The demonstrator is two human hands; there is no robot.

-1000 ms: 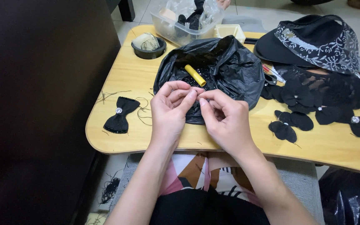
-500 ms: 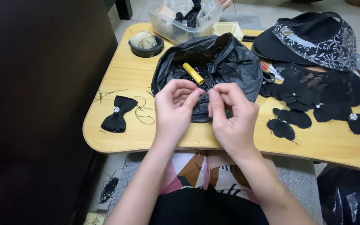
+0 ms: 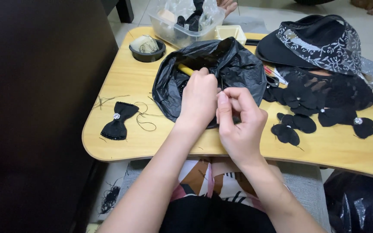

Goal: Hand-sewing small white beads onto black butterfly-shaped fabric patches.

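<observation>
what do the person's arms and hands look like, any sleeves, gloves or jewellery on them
Both forearms are bare up to the bottom edge of the head view, with no sleeves in sight. The left hand and the right hand wear no gloves, and no rings, watch or bracelet show on the sides that face the camera. The fingernails look short and unpainted. No markings can be made out.

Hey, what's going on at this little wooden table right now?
A person sits at a light wooden lap table doing craft work. The left hand rests on a crumpled black plastic bag beside a yellow stick. The right hand pinches something too small to tell. A finished black fabric bow lies at the left.
</observation>
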